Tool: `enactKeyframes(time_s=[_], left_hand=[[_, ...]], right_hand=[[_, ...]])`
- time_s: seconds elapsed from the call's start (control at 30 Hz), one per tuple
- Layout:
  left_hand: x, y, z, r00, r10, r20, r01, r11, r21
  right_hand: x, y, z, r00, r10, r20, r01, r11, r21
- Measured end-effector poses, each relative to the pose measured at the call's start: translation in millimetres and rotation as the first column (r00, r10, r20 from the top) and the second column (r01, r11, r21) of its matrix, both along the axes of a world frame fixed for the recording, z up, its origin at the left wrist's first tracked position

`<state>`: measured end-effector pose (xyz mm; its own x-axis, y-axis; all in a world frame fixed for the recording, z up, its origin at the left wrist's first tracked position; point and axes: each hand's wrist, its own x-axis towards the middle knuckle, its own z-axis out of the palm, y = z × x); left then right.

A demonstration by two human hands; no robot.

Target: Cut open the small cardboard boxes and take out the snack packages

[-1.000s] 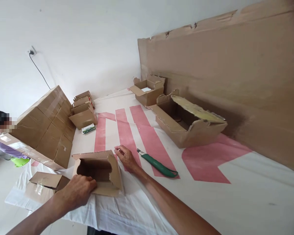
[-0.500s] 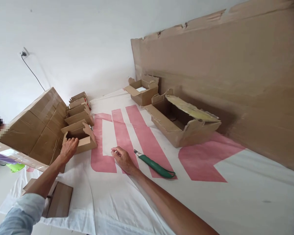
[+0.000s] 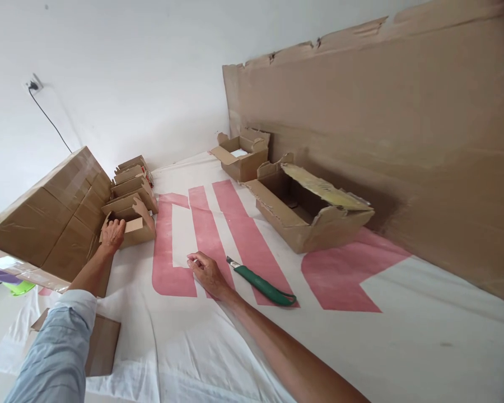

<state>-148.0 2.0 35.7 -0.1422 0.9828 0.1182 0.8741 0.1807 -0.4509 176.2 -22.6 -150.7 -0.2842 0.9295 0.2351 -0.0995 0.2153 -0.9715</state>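
Observation:
My left hand (image 3: 111, 233) is stretched far to the left and grips the near edge of a small open cardboard box (image 3: 132, 223). That box stands at the front of a row of similar small boxes (image 3: 133, 178) beside a large taped carton (image 3: 50, 215). My right hand (image 3: 207, 271) rests on the white and red sheet (image 3: 403, 336) with its fingers curled around something small I cannot make out. A green-handled utility knife (image 3: 264, 284) lies just right of that hand.
A long open carton (image 3: 311, 210) and a smaller open box (image 3: 242, 156) sit against a big cardboard panel (image 3: 382, 129) on the right. A flat cardboard piece (image 3: 102, 347) lies at the sheet's near left edge. A cable runs down the wall.
My left hand has carried the small open box from the near edge out to the row of boxes on the left. The right hand has stayed beside the knife.

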Motion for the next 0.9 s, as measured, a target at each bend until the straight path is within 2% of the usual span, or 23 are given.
enactKeyframes(time_s=[0.13, 0.27, 0.37, 0.5, 0.57, 0.63, 0.7, 0.77, 0.83, 0.9], left_hand=[[6, -11, 4.6, 1.0, 0.017, 0.009, -0.016, 0.997, -0.08], [16, -22, 15.6, 0.999, 0.039, 0.03, -0.034, 0.988, -0.152], [26, -28, 31.2, 0.998, 0.046, 0.051, -0.036, 0.984, -0.174], [45, -40, 59.2, 0.997, 0.026, 0.077, -0.013, 0.988, -0.155], [59, -51, 70.8, 0.995, 0.002, 0.095, 0.011, 0.99, -0.137], [76, -69, 75.7, 0.993, -0.023, 0.113, 0.037, 0.991, -0.127], [97, -96, 70.6, 0.985, -0.068, 0.156, 0.089, 0.988, -0.13], [121, -131, 55.2, 0.946, -0.171, 0.276, 0.219, 0.964, -0.15], [146, -170, 32.6, 0.827, -0.283, 0.485, 0.43, 0.875, -0.223], [169, -208, 8.2, 0.694, -0.285, 0.661, 0.572, 0.777, -0.265]], right_hand=[[-2, 0, -0.5, 1.0, -0.001, 0.004, 0.001, 1.0, -0.002], [-2, -1, -1.7, 1.0, 0.002, 0.008, -0.002, 1.0, -0.006], [0, -1, -2.6, 1.0, 0.01, 0.018, -0.01, 1.0, -0.004], [1, -2, -4.8, 1.0, 0.006, 0.03, -0.006, 1.0, -0.002], [1, -2, -6.3, 0.999, 0.006, 0.038, -0.006, 1.0, -0.003], [2, -3, -7.8, 0.999, 0.009, 0.047, -0.009, 1.0, 0.0], [3, -5, -9.2, 0.998, 0.017, 0.059, -0.017, 1.0, 0.004], [5, -7, -10.9, 0.997, 0.027, 0.073, -0.027, 1.0, 0.005], [7, -9, -13.2, 0.995, 0.04, 0.094, -0.041, 0.999, 0.005], [9, -11, -16.0, 0.991, 0.053, 0.12, -0.054, 0.998, 0.009]])
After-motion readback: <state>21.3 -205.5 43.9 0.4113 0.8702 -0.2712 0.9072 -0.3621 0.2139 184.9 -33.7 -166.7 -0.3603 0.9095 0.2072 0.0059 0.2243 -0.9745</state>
